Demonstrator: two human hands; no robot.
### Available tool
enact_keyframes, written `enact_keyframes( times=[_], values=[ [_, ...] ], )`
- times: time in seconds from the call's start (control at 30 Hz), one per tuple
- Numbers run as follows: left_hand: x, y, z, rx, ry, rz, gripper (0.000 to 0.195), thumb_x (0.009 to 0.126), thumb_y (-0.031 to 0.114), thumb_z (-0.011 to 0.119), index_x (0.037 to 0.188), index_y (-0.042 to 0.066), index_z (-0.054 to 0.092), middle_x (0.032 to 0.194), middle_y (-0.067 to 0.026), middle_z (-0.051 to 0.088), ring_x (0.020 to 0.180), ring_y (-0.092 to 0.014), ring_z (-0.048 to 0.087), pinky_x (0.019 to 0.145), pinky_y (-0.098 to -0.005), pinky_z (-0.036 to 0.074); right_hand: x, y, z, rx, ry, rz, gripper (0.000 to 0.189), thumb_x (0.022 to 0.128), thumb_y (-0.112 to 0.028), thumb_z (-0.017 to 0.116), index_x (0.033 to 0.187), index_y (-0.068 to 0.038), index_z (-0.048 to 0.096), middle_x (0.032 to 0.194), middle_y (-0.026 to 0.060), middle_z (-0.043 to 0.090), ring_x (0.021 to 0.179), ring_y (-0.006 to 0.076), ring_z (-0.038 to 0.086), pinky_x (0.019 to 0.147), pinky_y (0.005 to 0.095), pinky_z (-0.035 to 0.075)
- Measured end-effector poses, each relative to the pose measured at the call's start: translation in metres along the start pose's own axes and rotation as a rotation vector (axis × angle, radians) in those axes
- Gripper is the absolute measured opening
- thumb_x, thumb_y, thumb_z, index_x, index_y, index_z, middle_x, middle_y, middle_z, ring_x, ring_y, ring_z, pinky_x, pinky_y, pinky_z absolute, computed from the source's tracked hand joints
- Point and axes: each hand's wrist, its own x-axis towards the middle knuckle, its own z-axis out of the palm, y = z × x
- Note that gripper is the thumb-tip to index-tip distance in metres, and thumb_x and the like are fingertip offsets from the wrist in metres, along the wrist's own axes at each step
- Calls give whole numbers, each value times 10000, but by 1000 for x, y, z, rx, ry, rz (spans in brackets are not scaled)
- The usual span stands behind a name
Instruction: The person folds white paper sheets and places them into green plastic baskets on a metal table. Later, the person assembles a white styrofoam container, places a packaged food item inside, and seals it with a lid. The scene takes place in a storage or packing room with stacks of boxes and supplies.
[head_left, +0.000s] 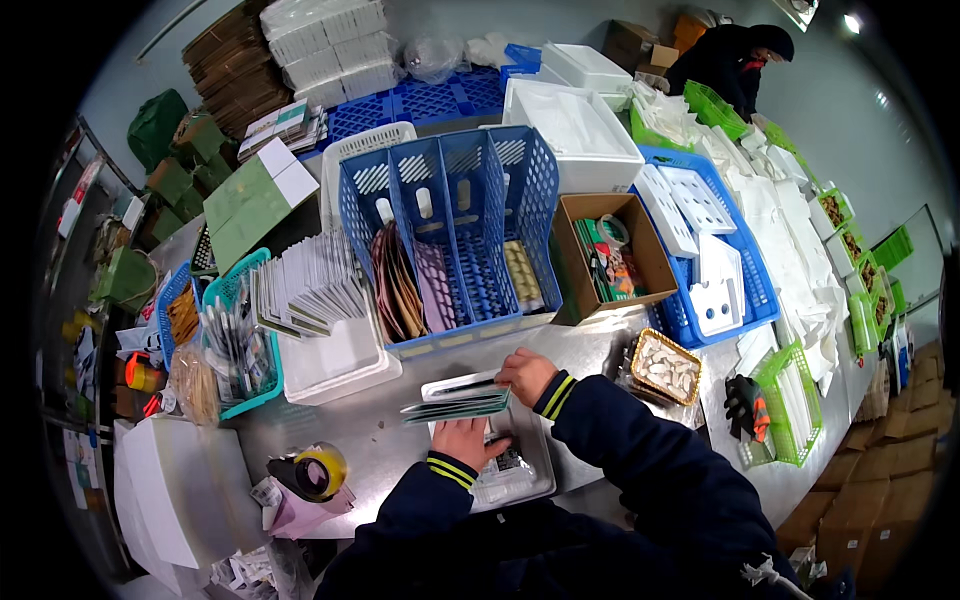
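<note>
My right hand (527, 376) grips the right end of a thin stack of green-edged cards (459, 405), held above a white foam tray (544, 457). Below the stack's near edge is my left hand (463, 444), its fingertips at the cards and its thumb spread over the tray; whether it grips them I cannot tell. A clear plastic packet with dark contents (511, 466) lies in the tray. Behind the cards shows a white rim (442, 386) with a dark slim item. A blue divided basket (450, 330) with flat packets stands beyond my hands.
Left are a foam box (337, 375) with upright cards, a teal basket (271, 375) and a tape dispenser (319, 474). To the right stand a cardboard box (566, 247), a gold-rimmed tray (637, 382) and a blue basket (761, 300). A co-worker (720, 64) bends at the far right.
</note>
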Motion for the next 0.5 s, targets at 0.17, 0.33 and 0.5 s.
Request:
enact_keyframes(
  times=[0.17, 0.33, 0.5],
  values=[
    [6, -9, 17, -267, 68, 105, 676, 776, 504, 619, 1331, 156, 452, 1316, -103, 491, 1209, -274, 452, 1037, -449, 305, -6, 5, -3, 125, 123, -124, 176, 662, -78, 623, 835, -108, 636, 774, 42, 557, 763, 253, 542, 693, 339, 472],
    [6, -9, 28, -150, 36, 66, 652, 739, 513, 653, 1276, 173, 509, 1314, -86, 483, 1207, -269, 445, 1043, -445, 302, -12, 3, -5, 61, 137, -124, 235, 633, -59, 641, 865, -93, 635, 830, 41, 587, 813, 252, 560, 704, 334, 480],
    [4, -4, 0, 8, 54, 41, 713, 659, 448, 718, 1209, 41, 515, 1247, -152, 475, 1205, -323, 402, 1043, -464, 278, 5, -16, -17, 164, 132, -11, 241, 607, -35, 631, 839, -95, 654, 794, 51, 602, 814, 261, 570, 700, 348, 488]
  ],
)
